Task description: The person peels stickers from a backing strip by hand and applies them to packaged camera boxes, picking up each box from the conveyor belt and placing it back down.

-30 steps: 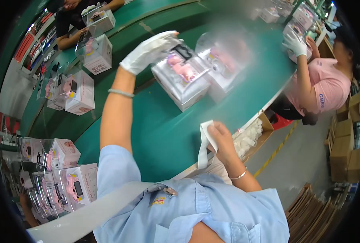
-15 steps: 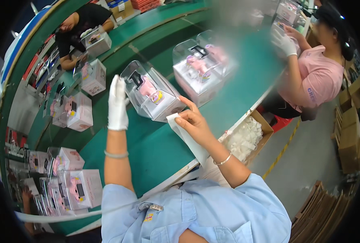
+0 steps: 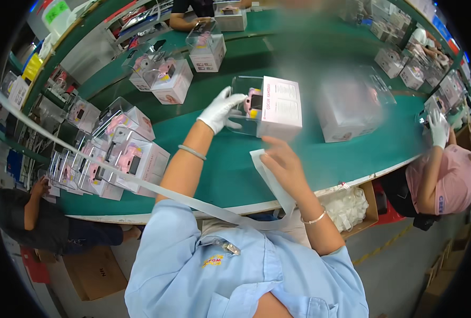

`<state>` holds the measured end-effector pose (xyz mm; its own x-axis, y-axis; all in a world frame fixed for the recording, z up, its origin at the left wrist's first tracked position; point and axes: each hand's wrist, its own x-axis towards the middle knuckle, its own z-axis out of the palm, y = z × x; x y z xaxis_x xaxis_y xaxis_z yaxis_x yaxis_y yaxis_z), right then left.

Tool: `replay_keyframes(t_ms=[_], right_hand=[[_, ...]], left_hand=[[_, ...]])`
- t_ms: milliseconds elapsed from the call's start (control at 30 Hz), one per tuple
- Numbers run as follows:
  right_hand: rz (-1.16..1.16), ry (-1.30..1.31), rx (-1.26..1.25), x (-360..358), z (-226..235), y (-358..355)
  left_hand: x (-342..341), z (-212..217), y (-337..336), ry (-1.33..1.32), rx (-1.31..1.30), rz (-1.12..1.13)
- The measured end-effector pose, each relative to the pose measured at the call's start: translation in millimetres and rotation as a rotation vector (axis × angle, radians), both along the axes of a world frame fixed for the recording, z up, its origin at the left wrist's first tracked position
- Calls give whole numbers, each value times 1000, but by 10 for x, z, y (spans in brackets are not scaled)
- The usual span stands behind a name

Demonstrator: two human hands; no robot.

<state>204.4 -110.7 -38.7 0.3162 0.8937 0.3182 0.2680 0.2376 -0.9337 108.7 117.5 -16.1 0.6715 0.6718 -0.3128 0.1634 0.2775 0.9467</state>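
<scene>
A white box with a clear plastic cover [image 3: 282, 107], holding a pink toy with a dark screen, lies tipped over, its printed side facing up. My left hand [image 3: 220, 112], in a white glove, grips the clear cover, fingers on one edge and thumb on another. My bare right hand [image 3: 284, 163] is at the near edge of the box, its fingertips close to the white wall; whether they touch, I cannot tell. Its thumb and fingers pinch a white strip [image 3: 271, 177] that hangs down toward my lap.
Similar boxes stand on the green table [image 3: 219, 183]: several at left [image 3: 148, 167], one blurred at right [image 3: 347, 114]. A pale band [image 3: 140, 183] crosses in front of my left arm. A carton of white scraps [image 3: 347, 209] sits below the edge. Co-workers are at left, far side and right.
The box has been tipped so its printed side faces up. My left hand has gone from lying flat along the cover to gripping it. The view has swung to the left.
</scene>
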Motion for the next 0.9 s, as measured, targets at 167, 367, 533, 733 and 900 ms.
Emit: replay_keyframes(t_ms=[167,367,533,733,900], right_hand=[[-29,387,40,8,102,-404],[-98,701,-21,-28,83,-1106],[-170,723,-255,-31,98,-1245],[-168,681,-286,44,58,-1169],[-162,722,-273,81,174,-1036]], left_hand=[[-114,-89,109,-130,-8,-242],[128,257,441,-49,131,-640],[401,379,566,336,484,-718],[265,321,-289,44,1244,-341],[-215,68,-1210,-207,1682,-334]])
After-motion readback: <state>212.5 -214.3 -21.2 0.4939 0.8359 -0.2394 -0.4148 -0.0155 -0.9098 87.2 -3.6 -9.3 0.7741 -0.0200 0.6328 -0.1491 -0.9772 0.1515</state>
